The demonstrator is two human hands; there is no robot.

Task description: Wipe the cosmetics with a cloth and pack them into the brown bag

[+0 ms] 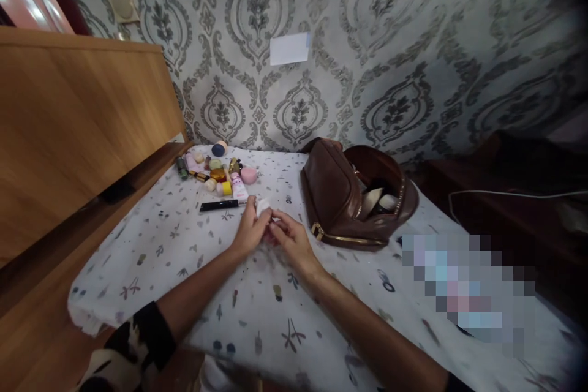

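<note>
Over the white patterned cloth (184,275), my left hand (252,226) is closed on a crumpled white wipe (263,204). My right hand (288,237) touches the fingers of my left hand, its thumb and forefinger pinched together; anything between them is too small to make out. A black tube (219,205) lies just left of my left hand. Behind it sit several small cosmetics, among them a pink round case (248,175), a yellow-capped jar (223,188) and a pink-and-white tube (238,186). To the right of my hands stands an open brown bag (331,190) with pale items inside.
A wooden cabinet (82,135) rises at the left. Patterned wallpaper with a white paper (289,49) on it is behind the cloth. At the right lie a blurred-out flat object (459,288) and a white cable (505,193) on something dark.
</note>
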